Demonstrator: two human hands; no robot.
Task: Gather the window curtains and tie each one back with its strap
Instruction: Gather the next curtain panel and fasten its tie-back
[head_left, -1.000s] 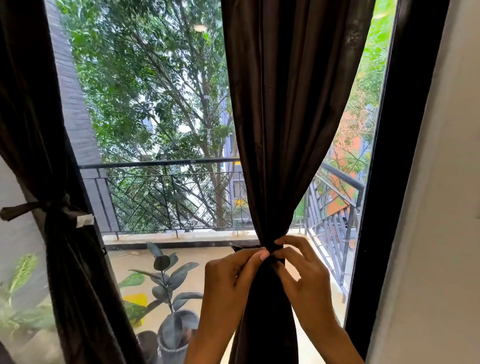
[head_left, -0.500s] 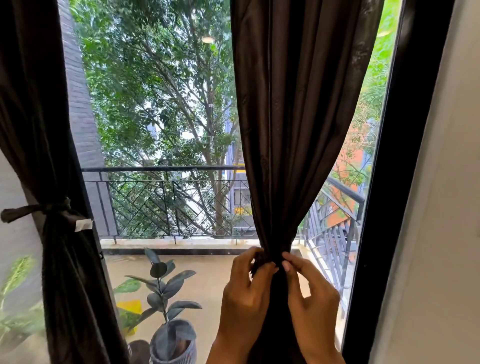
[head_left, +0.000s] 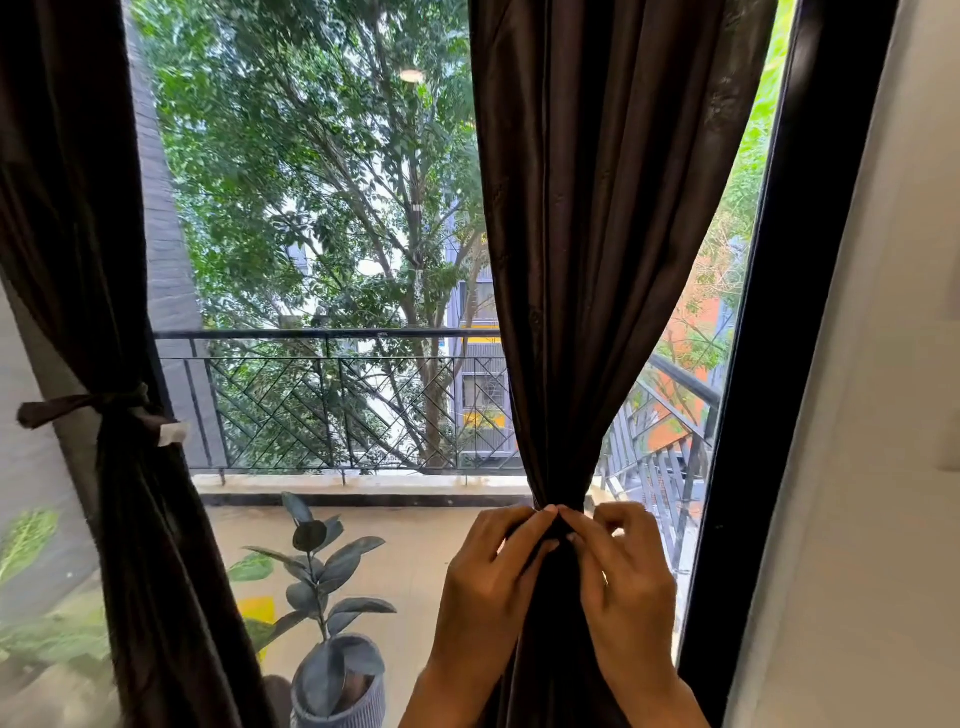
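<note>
Curtains, two of them, both dark brown with a slight satin sheen and long soft vertical folds. Only one view here, from the head camera looking down at the hands.

The right curtain (head_left: 597, 234) is bunched into a narrow waist right at the fingertips, fanning wide above them and dropping straight below between the two wrists. Left hand (head_left: 488, 577) and right hand (head_left: 623, 577) both have their fingers (head_left: 524, 522) curled in, tips nearly touching each other, pinching at the strap (head_left: 558, 527) that wraps the gathered spot. The strap is the same dark fabric, so only a sliver shows between the fingertips, and I can't tell whether it's knotted.

Well off to the left of the fingers, the left curtain (head_left: 104, 260) is already cinched by its own strap tie (head_left: 67, 408), a flat matte band with a small pale tag (head_left: 174, 434) sticking out.

Below-left of the fingers, behind the glass, is one rubber plant (head_left: 317, 577) with glossy oval leaves in a ribbed grey pot (head_left: 340, 701). Beyond it, a black metal railing (head_left: 332, 405) with diagonal lattice bars. The black window frame (head_left: 779, 364) runs just right of the fingers.
</note>
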